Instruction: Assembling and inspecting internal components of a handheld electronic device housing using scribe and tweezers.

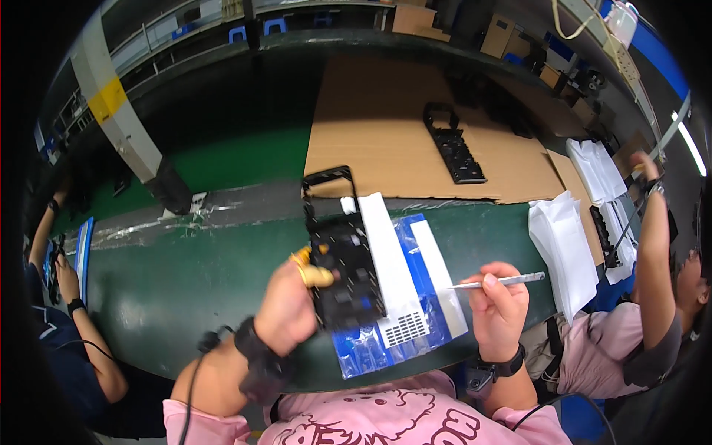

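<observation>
My left hand (293, 300) grips a black plastic housing (345, 267) by its left edge. The housing has an open frame at its far end, and yellow finger cots cover some of my fingers. Between the fingertips of my right hand (500, 304) is a pair of silver tweezers (515, 279), its thin tip pointing left over a white strip. Below both hands lies a blue plastic-covered sheet (356, 358). On it rests a white label sheet (393, 285) with rows of small black labels at its near end, partly hidden by the housing.
A similar black housing (457, 152) lies on brown cardboard (371, 126) across the green table (178, 274). White paper bags (565, 256) are stacked at the right. A post (126, 119) rises at the left. Co-workers sit on both sides, an arm (656, 230) raised at right.
</observation>
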